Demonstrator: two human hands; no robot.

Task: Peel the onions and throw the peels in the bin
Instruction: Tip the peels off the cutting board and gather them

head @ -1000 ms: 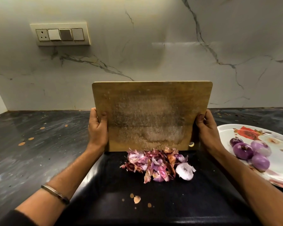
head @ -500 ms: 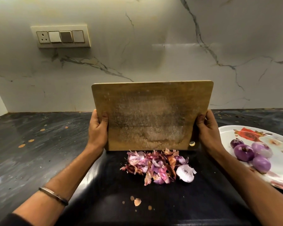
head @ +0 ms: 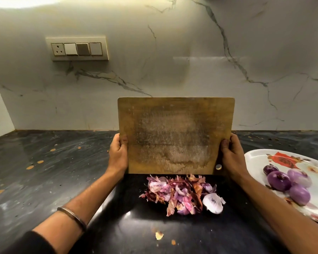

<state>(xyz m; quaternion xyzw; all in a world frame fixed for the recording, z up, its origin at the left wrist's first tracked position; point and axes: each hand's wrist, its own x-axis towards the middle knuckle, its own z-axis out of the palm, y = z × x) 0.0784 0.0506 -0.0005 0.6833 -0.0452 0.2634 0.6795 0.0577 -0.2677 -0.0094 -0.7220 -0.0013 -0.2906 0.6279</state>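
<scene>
On the plate (head: pixel 255 158), four peeled onions (head: pixel 278 180).

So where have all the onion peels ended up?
The onion peels lie heaped on a black surface at centre, just below the tilted wooden cutting board, left of the plate of peeled onions.

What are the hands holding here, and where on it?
Both hold the wooden cutting board upright: left hand on its left edge, right hand on its right edge.

The board (head: pixel 175 134) hides both hands' fingers; the plate (head: pixel 255 158) is cut off rightward.
</scene>
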